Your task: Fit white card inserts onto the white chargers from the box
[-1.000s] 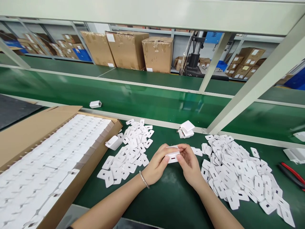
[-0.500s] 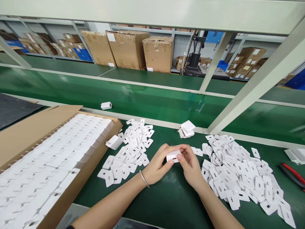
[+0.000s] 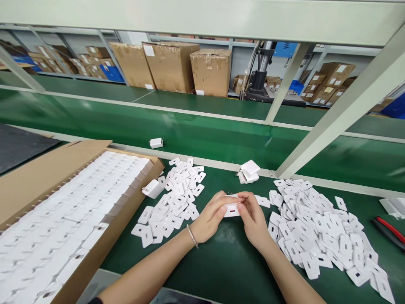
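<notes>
Charger body (image 3: 232, 210), white with a red-lit slot facing near, sits pinched between left hand (image 3: 210, 219) and right hand (image 3: 253, 219), both closed on its ends above the green bench (image 3: 221, 261). Loose cover plates (image 3: 319, 228) lie within reach, right.

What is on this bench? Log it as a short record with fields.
left hand: grips white charger body
right hand: grips the same body
left pile: white cover plates
right pile: white cover plates
carton: rows of white parts
belt: one white charger
far right: red-handled pliers
</notes>
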`<state>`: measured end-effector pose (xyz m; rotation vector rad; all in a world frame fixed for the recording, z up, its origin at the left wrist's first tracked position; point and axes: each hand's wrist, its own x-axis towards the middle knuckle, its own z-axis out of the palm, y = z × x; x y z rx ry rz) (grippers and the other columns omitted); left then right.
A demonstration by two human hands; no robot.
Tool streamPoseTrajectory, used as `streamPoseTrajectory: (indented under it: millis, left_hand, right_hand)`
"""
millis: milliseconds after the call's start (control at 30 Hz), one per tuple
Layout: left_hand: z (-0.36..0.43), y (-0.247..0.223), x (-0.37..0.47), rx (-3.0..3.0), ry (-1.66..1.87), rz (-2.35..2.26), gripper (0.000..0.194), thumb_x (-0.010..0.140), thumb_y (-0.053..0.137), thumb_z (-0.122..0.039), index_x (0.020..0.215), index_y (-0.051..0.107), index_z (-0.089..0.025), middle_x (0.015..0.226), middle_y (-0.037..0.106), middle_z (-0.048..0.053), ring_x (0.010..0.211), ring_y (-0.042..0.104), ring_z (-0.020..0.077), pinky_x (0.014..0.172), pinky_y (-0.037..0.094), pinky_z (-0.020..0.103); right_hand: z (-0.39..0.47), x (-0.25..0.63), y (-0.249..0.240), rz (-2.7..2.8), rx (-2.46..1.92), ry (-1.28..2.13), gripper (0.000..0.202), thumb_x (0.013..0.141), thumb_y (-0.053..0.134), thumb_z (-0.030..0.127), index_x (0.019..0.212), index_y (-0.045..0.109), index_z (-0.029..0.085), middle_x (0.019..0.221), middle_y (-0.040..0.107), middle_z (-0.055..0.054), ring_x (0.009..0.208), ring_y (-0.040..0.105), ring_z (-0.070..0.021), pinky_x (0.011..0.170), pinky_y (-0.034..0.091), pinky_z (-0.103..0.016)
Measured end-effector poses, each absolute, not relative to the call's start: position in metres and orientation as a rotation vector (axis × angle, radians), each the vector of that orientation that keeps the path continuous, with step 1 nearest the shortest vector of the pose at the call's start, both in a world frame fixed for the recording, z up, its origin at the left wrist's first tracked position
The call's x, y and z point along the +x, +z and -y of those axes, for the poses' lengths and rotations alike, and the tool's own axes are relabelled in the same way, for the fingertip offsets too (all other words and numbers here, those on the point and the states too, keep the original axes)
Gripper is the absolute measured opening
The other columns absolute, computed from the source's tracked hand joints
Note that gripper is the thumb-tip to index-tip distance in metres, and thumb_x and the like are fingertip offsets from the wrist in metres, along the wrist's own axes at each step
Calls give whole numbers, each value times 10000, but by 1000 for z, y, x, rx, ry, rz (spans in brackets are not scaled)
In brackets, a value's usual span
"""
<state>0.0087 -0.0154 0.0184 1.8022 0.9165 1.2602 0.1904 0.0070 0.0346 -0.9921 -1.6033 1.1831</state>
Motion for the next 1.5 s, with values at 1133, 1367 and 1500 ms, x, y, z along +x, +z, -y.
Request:
streamPoseTrajectory:
  millis: [1133,1367,1500]
  left_hand:
    - [9,25,15,810,1153,-418,637,965,718,-511,1518,498,-283,1361,687,145,1131,735,281,1026,565,482]
    - [22,22,32,670,1127,-377,648,968,726,-483,1562,488,-380,1482,616,110,1108,737,241,1073,549,482]
    - [25,24,37,629,1166,-386,553,939,755,-500,1451,613,-349,1460,628,105,1129,723,247,1084,541,487]
  right_hand:
    - [-6,200,43,1933,-957,732,582,907,753,298,1431,501,326,1369,623,-95,1207,638,-299,972,568,-452]
    - [-5,198,44,2058,-903,583,474,910,734,322,1364,598,305,1073,575,-58,916,626,-237,711,545,-360]
    - [-3,196,43,2027,-925,545,431,928,717,364,1340,615,288,1008,547,-44,859,605,-225,684,531,-353]
